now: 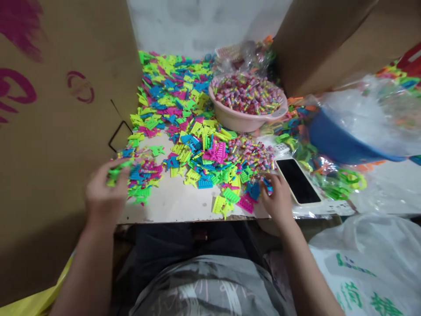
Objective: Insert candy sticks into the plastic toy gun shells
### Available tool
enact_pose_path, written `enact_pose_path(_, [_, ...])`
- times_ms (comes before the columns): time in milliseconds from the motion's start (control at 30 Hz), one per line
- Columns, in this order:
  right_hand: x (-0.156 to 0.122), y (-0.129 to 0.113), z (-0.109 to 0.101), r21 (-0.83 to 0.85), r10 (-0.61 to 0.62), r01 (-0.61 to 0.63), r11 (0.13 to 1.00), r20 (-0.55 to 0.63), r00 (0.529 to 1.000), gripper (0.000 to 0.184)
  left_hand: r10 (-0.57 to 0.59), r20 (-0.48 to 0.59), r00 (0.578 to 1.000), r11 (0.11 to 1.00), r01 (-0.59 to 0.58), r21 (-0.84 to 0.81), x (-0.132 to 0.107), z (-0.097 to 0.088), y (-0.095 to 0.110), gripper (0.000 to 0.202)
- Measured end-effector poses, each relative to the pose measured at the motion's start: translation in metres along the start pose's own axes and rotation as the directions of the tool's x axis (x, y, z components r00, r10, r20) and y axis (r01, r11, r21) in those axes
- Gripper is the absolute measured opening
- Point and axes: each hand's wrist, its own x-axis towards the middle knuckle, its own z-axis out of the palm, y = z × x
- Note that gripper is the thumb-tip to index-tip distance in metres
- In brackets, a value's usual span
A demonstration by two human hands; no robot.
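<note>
A big heap of small plastic pieces [184,114] in yellow, green, blue and pink covers a white table [177,204]. My left hand [105,191] is at the table's left edge, fingers curled round a green piece [115,172], blurred by motion. My right hand [278,197] rests near the front edge, fingers pinched on a small blue piece [267,184] beside a smartphone [297,181]. A pile of tiny multicoloured beads [253,154] lies just beyond my right hand.
A pink basin [246,119] full of beads stands at the back. A blue basin [342,140] under clear plastic sits at the right. Cardboard walls [55,131] flank both sides. A white plastic bag [371,263] lies at lower right.
</note>
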Motion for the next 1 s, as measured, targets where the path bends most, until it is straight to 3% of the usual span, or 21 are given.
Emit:
enact_pose_path(67, [0.015,0.015,0.005,-0.114,0.03,-0.03,0.993,-0.003,1.0,0.034,0.127,-0.078,0.989,0.988,-0.12,0.098,0.03,-0.003,-0.015,0.032])
enact_pose_path(167, [0.028,0.022,0.013,-0.211,0.045,-0.039,0.977,0.021,0.999,0.033,0.181,-0.061,0.982,0.958,-0.162,0.236,0.052,0.005,-0.019,0.038])
enact_pose_path(267, [0.032,0.021,0.02,-0.178,0.015,-0.011,0.984,0.023,1.0,0.029,0.216,0.058,0.975,0.945,-0.224,0.24,0.041,0.028,-0.007,0.039])
enact_pose_path(400, [0.03,0.022,0.023,-0.13,-0.034,0.041,0.991,0.06,0.998,0.031,0.249,0.338,0.908,0.927,-0.324,0.189,0.007,0.073,0.01,0.032])
enact_pose_path(533, [0.03,0.02,0.017,-0.097,0.014,-0.006,0.995,0.082,0.997,0.03,0.135,0.421,0.897,0.94,-0.251,0.233,0.004,0.107,0.012,0.04])
enact_pose_path(633, [0.028,0.016,0.006,0.054,0.186,-0.186,0.981,0.002,0.983,0.032,0.053,0.46,0.887,0.955,-0.179,0.235,0.022,0.118,0.011,0.043])
enact_pose_path(700, [0.023,0.012,-0.001,0.271,0.31,-0.286,0.919,-0.051,0.949,0.037,0.018,0.472,0.882,0.968,-0.134,0.213,0.036,0.12,0.012,0.044])
enact_pose_path(800, [0.012,0.002,-0.011,0.594,0.389,-0.298,0.747,-0.027,0.921,0.045,-0.011,0.464,0.886,0.988,-0.061,0.14,0.049,0.117,0.012,0.038])
enact_pose_path(900, [-0.004,-0.015,-0.018,0.751,0.354,-0.302,0.587,0.098,0.93,0.042,-0.039,0.471,0.881,0.999,0.033,0.021,0.048,0.109,0.011,0.026])
enact_pose_path(1000, [-0.022,-0.041,-0.022,0.777,0.202,-0.307,0.55,0.233,0.951,0.034,-0.035,0.521,0.853,0.981,0.129,-0.146,0.031,0.096,0.011,0.028])
